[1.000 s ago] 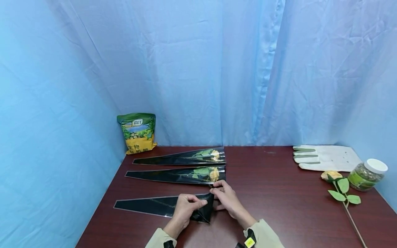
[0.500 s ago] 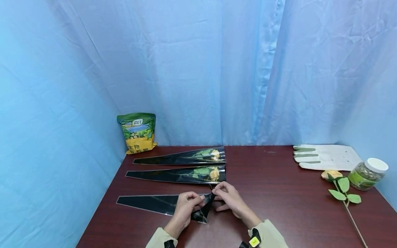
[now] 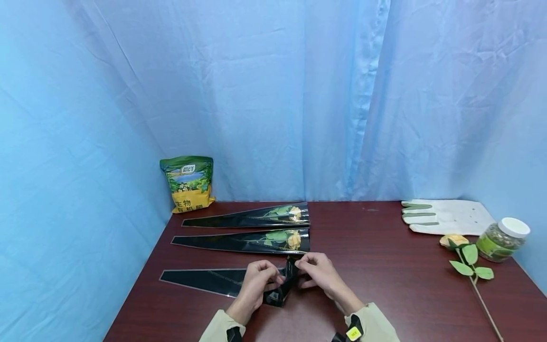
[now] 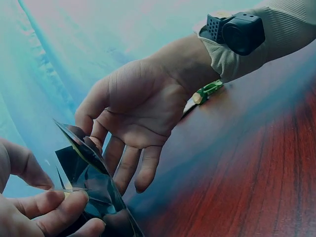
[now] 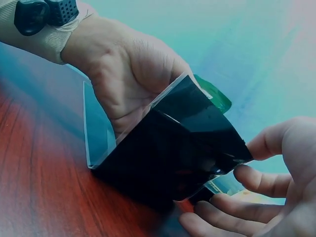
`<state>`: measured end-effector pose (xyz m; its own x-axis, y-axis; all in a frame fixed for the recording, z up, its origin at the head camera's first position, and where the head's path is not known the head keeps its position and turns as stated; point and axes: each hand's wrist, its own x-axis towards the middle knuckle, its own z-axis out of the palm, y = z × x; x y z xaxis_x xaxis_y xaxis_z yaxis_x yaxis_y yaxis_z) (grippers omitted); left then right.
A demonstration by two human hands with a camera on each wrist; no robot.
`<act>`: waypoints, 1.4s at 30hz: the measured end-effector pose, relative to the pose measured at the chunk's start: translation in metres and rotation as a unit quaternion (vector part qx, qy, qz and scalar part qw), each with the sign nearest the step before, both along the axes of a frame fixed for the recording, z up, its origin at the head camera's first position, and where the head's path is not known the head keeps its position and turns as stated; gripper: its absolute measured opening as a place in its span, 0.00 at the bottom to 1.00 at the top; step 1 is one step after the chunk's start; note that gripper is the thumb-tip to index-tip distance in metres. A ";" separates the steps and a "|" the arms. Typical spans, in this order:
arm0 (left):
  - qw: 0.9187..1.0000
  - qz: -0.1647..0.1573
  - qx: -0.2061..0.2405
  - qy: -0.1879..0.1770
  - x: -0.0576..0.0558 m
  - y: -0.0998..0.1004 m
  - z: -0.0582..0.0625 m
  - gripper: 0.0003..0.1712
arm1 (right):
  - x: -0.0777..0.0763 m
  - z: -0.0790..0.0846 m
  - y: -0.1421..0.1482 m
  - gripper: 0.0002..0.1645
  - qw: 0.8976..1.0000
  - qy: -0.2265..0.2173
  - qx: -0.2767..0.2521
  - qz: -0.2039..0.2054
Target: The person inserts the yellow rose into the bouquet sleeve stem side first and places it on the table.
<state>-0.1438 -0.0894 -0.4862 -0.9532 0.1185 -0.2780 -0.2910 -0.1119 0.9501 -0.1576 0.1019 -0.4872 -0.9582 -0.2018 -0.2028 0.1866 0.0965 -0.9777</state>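
head view: a black flower sleeve was seen at lower centre of the frame, its narrow end laid flat toward the left on a dark red table. its wider end was bent up between two hands. one edge of the film was pinched between thumb and fingers of the left hand; another was gripped by the thumb and forefinger of the right hand. just above, two wrapped yellow roses were laid in rows at mid-frame. at right, a loose yellow rose was placed near a white-lidded jar, with a white glove spread above. a green-and-yellow bag was propped at the table's far left corner, before a blue curtain.
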 end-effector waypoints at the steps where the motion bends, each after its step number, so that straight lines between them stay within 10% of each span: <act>1: 1.000 -0.001 -0.004 -0.002 0.000 0.000 0.001 0.09 | 0.000 0.001 0.000 0.12 1.000 0.002 0.002 -0.002; 42: 0.993 -0.053 -0.104 0.019 -0.002 0.003 -0.007 0.12 | -0.005 -0.011 0.011 0.11 0.992 0.040 0.123 -0.009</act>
<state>-0.1462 -0.0869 -0.4931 -0.9490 0.1617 -0.2708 -0.2539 0.1179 0.9600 -0.1625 0.1131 -0.4979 -0.9763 -0.1383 -0.1664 0.1129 0.3306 -0.9370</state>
